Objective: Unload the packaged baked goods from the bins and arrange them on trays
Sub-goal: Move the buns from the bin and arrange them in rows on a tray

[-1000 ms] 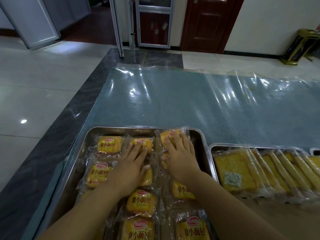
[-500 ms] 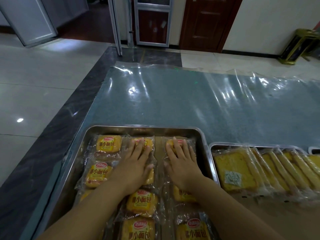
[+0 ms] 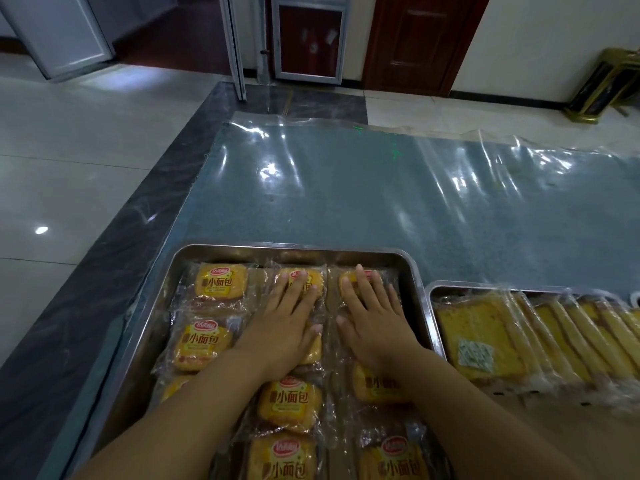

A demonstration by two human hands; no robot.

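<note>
Fingers (image 3: 300,285) flat atop bread packets (image 3: 346,284)

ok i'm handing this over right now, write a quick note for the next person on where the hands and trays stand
Left hand: open, flat on the small bread packets in the middle column of the left tray.
Right hand: open, flat on the right column of the same tray.
Things: small bread packets lie in three columns; sliced cake packets lean overlapped in a row in the right tray.
Done: both trays look filled where visible.
Left: probably finish levelling, then lift the hands. The bins are out of view, so what remains to unload cannot be told.
</note>
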